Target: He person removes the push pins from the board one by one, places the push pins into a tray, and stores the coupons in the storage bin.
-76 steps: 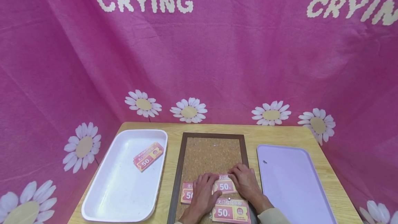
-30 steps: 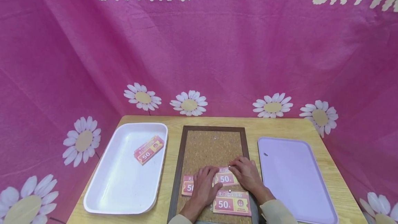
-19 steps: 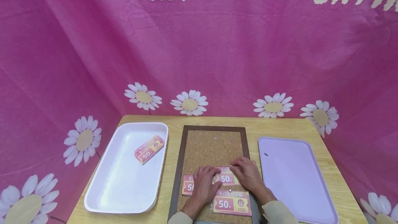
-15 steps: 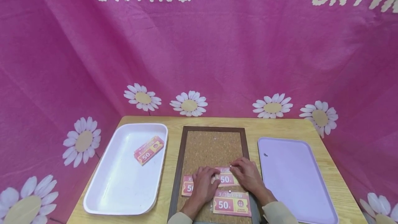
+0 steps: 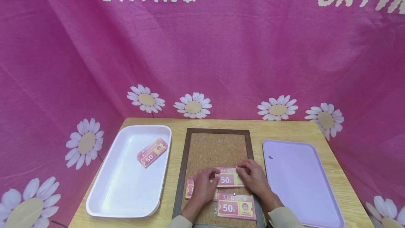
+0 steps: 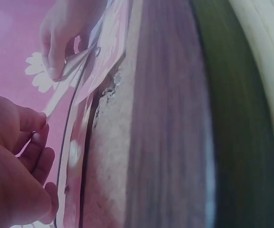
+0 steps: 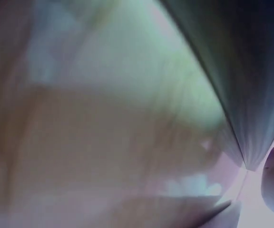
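Note:
Over the near half of the framed corkboard [image 5: 212, 150], my left hand [image 5: 204, 187] pinches the left edge of a pink-and-yellow paper coupon [image 5: 225, 180] marked 50. My right hand [image 5: 254, 178] has thumb and forefinger together at its upper edge, where a small whitish pushpin head [image 5: 237, 168] shows. The left wrist view has this coupon [image 6: 61, 95] raised and tilted between both hands. A second coupon [image 5: 189, 190] lies on the left, partly behind my left hand. Nearest me is a third coupon [image 5: 235, 207], with a pushpin [image 5: 234, 194] in its top edge.
A deep white tray [image 5: 110, 185] stands left of the board and has a few overlapping coupons [image 5: 152, 152] inside. On the right, a shallow lilac tray [image 5: 297, 182] carries a small dark object [image 5: 270, 157]. All rest on a wooden table [image 5: 284, 129] before a pink curtain.
My left hand has gone from resting on the middle coupon to pinching its edge. That coupon has come up and shifted slightly left, and my right fingers have moved slightly with it.

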Available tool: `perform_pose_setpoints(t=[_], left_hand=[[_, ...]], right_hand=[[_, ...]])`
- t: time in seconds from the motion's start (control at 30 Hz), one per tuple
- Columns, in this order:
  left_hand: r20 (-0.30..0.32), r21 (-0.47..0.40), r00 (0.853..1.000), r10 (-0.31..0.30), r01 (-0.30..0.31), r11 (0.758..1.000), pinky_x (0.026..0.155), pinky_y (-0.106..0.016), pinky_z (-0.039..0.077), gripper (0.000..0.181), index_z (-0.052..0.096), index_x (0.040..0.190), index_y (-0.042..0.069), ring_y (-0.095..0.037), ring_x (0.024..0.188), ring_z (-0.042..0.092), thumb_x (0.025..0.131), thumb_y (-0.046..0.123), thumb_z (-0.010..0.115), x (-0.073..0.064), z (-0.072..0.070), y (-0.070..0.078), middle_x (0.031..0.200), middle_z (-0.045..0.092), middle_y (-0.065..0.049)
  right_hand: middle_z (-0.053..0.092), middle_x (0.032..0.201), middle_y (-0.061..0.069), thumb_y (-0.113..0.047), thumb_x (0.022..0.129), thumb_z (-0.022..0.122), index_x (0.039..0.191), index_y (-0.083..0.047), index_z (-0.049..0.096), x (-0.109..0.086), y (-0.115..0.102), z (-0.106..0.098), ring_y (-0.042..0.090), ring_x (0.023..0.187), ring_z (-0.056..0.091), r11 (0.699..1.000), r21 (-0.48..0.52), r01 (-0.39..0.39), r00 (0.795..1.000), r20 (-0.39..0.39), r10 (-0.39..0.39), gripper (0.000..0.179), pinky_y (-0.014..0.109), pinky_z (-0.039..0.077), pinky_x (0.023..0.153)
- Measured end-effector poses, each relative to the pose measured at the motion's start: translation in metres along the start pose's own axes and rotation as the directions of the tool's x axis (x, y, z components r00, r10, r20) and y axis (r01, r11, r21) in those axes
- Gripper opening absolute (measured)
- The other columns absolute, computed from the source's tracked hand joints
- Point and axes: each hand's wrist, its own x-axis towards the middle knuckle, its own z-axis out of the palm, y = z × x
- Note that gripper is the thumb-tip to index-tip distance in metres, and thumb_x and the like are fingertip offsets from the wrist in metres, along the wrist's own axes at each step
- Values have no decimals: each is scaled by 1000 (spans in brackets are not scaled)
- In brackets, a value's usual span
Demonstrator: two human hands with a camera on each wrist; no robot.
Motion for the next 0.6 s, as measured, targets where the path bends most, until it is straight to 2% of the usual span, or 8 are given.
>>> perform_pose_setpoints(t=[0.13, 0.27, 0.37, 0.5, 0.6], left_hand=[[12, -42, 999, -33, 33, 999, 87, -34, 39, 18, 68, 100, 28, -7, 90, 57, 86, 16, 68, 0, -3, -1, 95, 66, 11], [33, -99, 998, -59, 62, 993, 72, -25, 44, 17, 69, 100, 24, -5, 80, 54, 88, 13, 66, 0, -7, -4, 88, 62, 10], [47, -127, 996, -75, 80, 989, 63, -21, 41, 15, 69, 101, 21, -5, 72, 51, 89, 13, 64, 0, -11, -5, 83, 59, 8], [37, -116, 996, -84, 88, 989, 61, -20, 40, 15, 68, 103, 20, -5, 71, 50, 90, 14, 63, 1, -17, -4, 83, 58, 7], [26, -103, 995, -99, 101, 990, 63, -21, 40, 16, 68, 104, 22, -7, 75, 50, 91, 15, 62, 1, -21, -5, 86, 58, 7]], right_hand=[[63, 91, -8, -19, 85, 73, 93, -18, 71, -1, -3, -3, 7, 75, 50, 1000, 10, -2, 1000, -14, 2, 8, 23, 39, 66], [63, 90, -6, -18, 85, 74, 94, -17, 71, 0, -5, -7, 8, 77, 51, 1000, -1, -23, 1000, -21, 23, 9, 23, 40, 68], [63, 90, -6, -19, 86, 73, 95, -18, 71, 2, -5, -11, 7, 77, 53, 999, -13, -31, 999, -25, 30, 9, 23, 42, 69], [65, 90, -4, -17, 85, 74, 95, -16, 72, 3, -5, -18, 8, 78, 55, 1000, -6, -2, 998, -58, 2, 10, 25, 45, 71], [64, 87, -5, -17, 85, 74, 95, -16, 72, 2, -6, -21, 8, 76, 54, 1000, -1, -11, 998, -68, 11, 10, 24, 44, 69]])
